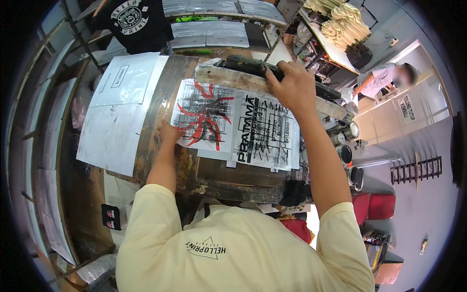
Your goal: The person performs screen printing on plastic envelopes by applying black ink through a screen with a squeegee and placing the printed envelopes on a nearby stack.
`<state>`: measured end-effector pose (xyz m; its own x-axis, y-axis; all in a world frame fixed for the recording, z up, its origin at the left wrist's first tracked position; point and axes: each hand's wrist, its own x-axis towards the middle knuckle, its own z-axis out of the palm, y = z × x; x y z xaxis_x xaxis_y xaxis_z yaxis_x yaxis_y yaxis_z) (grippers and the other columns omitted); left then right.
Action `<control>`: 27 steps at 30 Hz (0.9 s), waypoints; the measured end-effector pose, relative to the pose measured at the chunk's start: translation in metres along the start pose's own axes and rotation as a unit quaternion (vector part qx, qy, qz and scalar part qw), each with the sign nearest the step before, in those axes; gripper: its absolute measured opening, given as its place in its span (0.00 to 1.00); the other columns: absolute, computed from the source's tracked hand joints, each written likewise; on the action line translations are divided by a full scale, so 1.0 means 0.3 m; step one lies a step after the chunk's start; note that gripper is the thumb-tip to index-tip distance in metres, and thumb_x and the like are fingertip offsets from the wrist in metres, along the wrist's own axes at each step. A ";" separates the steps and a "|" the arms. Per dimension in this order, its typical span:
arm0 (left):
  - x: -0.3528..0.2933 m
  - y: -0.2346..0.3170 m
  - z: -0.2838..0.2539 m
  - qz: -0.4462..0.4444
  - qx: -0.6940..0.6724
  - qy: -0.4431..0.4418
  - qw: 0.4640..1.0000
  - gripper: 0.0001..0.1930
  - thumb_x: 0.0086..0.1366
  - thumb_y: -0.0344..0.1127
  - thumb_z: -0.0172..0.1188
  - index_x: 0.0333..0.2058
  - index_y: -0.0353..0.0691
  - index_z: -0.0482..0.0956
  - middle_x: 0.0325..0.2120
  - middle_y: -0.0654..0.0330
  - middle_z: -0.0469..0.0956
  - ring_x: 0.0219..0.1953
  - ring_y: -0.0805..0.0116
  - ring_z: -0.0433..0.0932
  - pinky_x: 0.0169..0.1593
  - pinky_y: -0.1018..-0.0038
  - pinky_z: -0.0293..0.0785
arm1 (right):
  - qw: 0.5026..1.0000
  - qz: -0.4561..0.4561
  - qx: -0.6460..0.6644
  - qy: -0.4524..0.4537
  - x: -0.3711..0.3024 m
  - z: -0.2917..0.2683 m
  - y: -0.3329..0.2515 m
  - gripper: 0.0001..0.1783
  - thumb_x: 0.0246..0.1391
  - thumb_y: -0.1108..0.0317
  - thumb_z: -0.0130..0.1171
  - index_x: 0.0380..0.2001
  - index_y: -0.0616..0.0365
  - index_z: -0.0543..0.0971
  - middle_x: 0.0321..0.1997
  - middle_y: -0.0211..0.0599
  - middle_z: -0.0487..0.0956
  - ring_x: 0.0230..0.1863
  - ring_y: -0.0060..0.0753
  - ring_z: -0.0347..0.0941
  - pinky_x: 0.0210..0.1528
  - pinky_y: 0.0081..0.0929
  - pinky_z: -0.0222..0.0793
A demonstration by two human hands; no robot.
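Observation:
My right hand [292, 87] grips a long wooden-handled squeegee [233, 78] with a black blade, lying across the far side of a stained wooden printing board [160, 97]. Two printed sheets lie on the board. The one with a red and black spidery design [206, 114] is on the left, and the one with black lettering and a grid [267, 131] is on the right. My left hand [170, 134] rests on the left edge of the red and black sheet, fingertips pressing it down.
White sheets [116, 112] cover the board's left side. A black T-shirt with a white round print [136, 22] hangs at the back. Ink cans [345, 141] stand at the right. Pale yellow stacks [343, 24] sit on a far table, near another person [384, 78]. Red seats [374, 207] are at the lower right.

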<state>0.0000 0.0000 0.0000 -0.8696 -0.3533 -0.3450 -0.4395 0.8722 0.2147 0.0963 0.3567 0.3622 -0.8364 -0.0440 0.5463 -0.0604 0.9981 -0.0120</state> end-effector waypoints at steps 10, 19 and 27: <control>0.175 -0.072 -0.016 0.103 -0.461 -0.123 0.873 0.20 0.62 0.43 0.73 0.46 0.35 0.84 0.38 0.49 0.87 0.38 0.56 0.87 0.42 0.59 0.82 | 1.000 -0.014 0.001 0.023 -0.003 -0.009 -0.012 0.23 0.59 0.46 0.62 0.34 0.58 0.84 0.33 0.43 0.82 0.41 0.47 0.79 0.44 0.43 0.65; 0.000 -0.098 0.086 0.246 -0.554 -0.227 0.763 0.17 0.66 0.42 0.70 0.43 0.33 0.86 0.38 0.59 0.87 0.37 0.70 0.82 0.41 0.69 0.76 | 1.000 0.005 -0.006 -0.002 -0.004 -0.012 -0.005 0.23 0.58 0.46 0.62 0.34 0.58 0.83 0.33 0.43 0.81 0.40 0.48 0.79 0.45 0.44 0.65; 0.001 -0.016 0.324 0.274 -0.362 -0.091 0.886 0.20 0.63 0.47 0.69 0.41 0.32 0.84 0.35 0.44 0.85 0.38 0.48 0.84 0.42 0.58 0.76 | 1.000 0.003 -0.010 0.010 -0.013 -0.012 -0.013 0.25 0.57 0.43 0.62 0.32 0.57 0.84 0.33 0.43 0.82 0.41 0.49 0.79 0.52 0.47 0.66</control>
<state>0.0238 0.0285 -0.0901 -0.9755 0.1743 -0.1344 -0.0480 0.4275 0.9027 0.1018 0.3531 0.3631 -0.8256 -0.0380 0.5629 -0.0445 0.9990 0.0021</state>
